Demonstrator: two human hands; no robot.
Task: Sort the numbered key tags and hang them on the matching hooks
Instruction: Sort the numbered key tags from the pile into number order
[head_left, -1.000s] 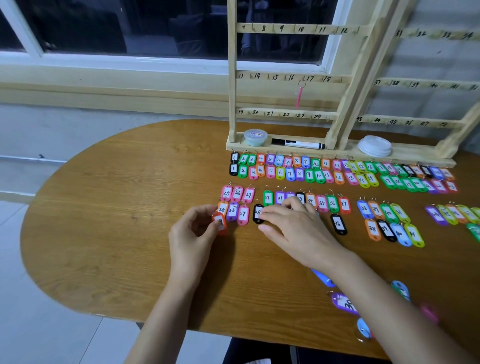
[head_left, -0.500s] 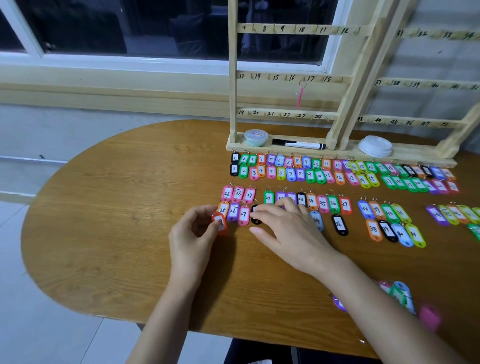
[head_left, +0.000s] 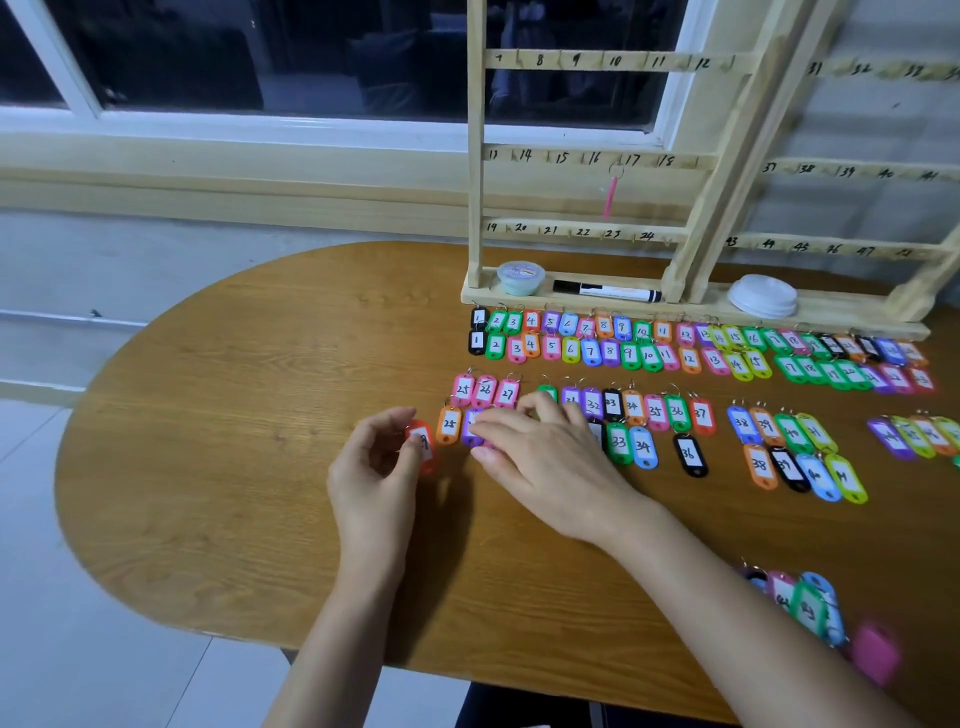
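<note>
The left hand (head_left: 374, 467) pinches a red tag (head_left: 425, 446) between thumb and fingertips, label facing up, its number too blurred to read; this spot lies well in front of the rack (head_left: 475, 156), off its left post. Just right of it the right hand (head_left: 550, 457) lies flat with fingers straight and close together, pressing on the purple tag (head_left: 471, 427) and its neighbours, beside an orange tag (head_left: 449, 425) marked 25. Between the hands and the rack, two long rows of tags (head_left: 589, 351) numbered from 1 upward run along the rack's base, with shorter rows (head_left: 655, 411) in the thirties nearer the hands. One pink tag (head_left: 610, 197) hangs from the rack's hook 17. On the rack's base sit a small tub (head_left: 521, 276), a marker (head_left: 605, 292) and a white lid (head_left: 762, 297). A loose heap of tags (head_left: 808, 605) lies farthest from the rack, by the right forearm, on the wooden table (head_left: 218, 467).
</note>
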